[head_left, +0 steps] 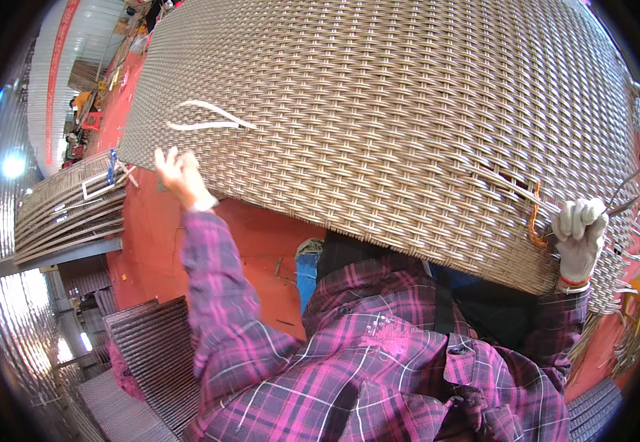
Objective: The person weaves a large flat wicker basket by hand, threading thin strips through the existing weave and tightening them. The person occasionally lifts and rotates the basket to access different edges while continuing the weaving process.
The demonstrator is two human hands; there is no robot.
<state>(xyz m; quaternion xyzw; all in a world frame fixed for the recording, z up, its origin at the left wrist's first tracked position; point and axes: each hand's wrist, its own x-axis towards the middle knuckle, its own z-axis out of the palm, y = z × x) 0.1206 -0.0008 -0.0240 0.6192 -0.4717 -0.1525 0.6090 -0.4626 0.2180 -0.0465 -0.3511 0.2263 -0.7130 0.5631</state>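
A large brown woven wicker panel slopes across the space before me. By its left edge, my left hand is raised with the fingers apart and slightly bent, holding nothing. Pale-handled pliers lie on the weave just beyond it, handles spread. At the panel's right end my right hand, in a whitish knitted glove, is closed. Thin dark pointed pieces stick out past its fingers; what it grips is mostly hidden. Beside this glove, an orange loop lies on the weave, near a narrow gap.
Loose strand ends hang off the panel's right side. Curved slatted wicker frames stand at the left. Dark ribbed woven pieces are at lower left on the red floor. A red stool stands farther back.
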